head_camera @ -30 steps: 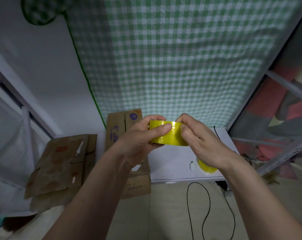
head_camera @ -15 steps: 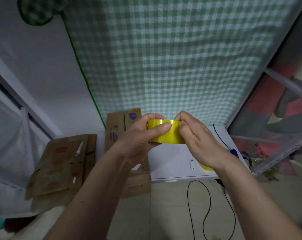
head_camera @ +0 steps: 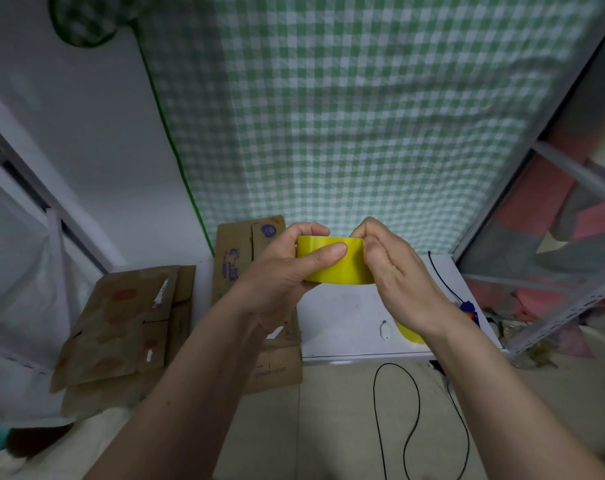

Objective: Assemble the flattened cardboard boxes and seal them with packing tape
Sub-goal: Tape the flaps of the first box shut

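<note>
A yellow roll of packing tape (head_camera: 342,270) is held up in front of me above a white table (head_camera: 346,317). My left hand (head_camera: 283,275) grips the roll, thumb across its outer face and fingers over its top. My right hand (head_camera: 394,275) pinches the roll's right edge with curled fingers. Flattened cardboard boxes (head_camera: 121,323) lie in a stack at the left. Another flattened box (head_camera: 242,258) leans behind my left hand.
A second yellow tape roll (head_camera: 410,336) sits on the table behind my right wrist, beside a small white tag (head_camera: 384,330). A black cord (head_camera: 398,410) loops on the floor. A green checked curtain (head_camera: 346,116) hangs behind. Metal shelving (head_camera: 564,299) stands at the right.
Both hands stay on the tape roll. My right fingers have shifted slightly along the roll's right edge, and my view has tilted a little.
</note>
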`<state>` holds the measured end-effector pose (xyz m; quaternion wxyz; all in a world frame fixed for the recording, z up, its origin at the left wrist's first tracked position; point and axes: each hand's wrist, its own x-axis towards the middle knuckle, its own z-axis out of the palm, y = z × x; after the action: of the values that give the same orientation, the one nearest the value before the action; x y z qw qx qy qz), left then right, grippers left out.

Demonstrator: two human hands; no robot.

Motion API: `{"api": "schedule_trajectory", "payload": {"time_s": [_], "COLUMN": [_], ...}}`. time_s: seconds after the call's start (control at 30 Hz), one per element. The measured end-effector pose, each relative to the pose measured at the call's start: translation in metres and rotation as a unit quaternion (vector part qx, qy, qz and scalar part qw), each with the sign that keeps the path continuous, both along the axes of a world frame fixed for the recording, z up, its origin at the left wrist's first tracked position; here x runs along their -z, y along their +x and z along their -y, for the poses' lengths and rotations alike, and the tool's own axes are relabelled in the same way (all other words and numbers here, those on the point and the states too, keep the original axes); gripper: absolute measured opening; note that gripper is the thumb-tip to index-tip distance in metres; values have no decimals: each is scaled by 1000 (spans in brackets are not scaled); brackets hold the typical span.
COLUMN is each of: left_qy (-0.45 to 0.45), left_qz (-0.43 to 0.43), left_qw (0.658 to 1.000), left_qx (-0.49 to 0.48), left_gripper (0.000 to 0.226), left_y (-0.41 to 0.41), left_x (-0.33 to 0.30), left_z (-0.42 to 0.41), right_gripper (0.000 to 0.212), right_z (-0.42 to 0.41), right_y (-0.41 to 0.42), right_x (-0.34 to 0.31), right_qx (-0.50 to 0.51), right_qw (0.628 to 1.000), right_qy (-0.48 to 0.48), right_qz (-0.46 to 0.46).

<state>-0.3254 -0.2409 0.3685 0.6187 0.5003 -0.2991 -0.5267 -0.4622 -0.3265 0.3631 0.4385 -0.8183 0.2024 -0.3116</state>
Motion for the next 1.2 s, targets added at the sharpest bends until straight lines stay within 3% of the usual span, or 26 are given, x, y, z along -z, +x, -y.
{"api": "schedule_trajectory", "payload": {"time_s": [0.37, 0.53, 0.73, 0.93, 1.1, 1.2], "left_qy": [-30, -34, -32, -48, -43, -44], "left_qz": [-1, -7, 14, -4, 39, 110], "left_qw": [999, 999, 999, 998, 993, 977], "left_qx": [-12, -22, -31, -30, -103, -176], "left_gripper": [43, 45, 59, 57, 53, 49], "left_y": [-1, -2, -2, -4, -6, -10], "left_x": [0, 2, 9, 13, 13, 9], "left_z": [-1, -1, 1, 4, 8, 8], "right_gripper": [23, 19, 25, 40, 16, 20], "right_z": [0, 1, 5, 6, 2, 0], "right_y": [3, 8, 8, 5, 5, 7], "right_x": [0, 0, 5, 7, 5, 1], "right_qx": [-5, -2, -1, 0, 109, 167], "right_qw": [998, 1000, 1000, 1000, 978, 965], "right_qy": [47, 7, 11, -5, 90, 94], "right_qz": [42, 28, 27, 31, 154, 179]}}
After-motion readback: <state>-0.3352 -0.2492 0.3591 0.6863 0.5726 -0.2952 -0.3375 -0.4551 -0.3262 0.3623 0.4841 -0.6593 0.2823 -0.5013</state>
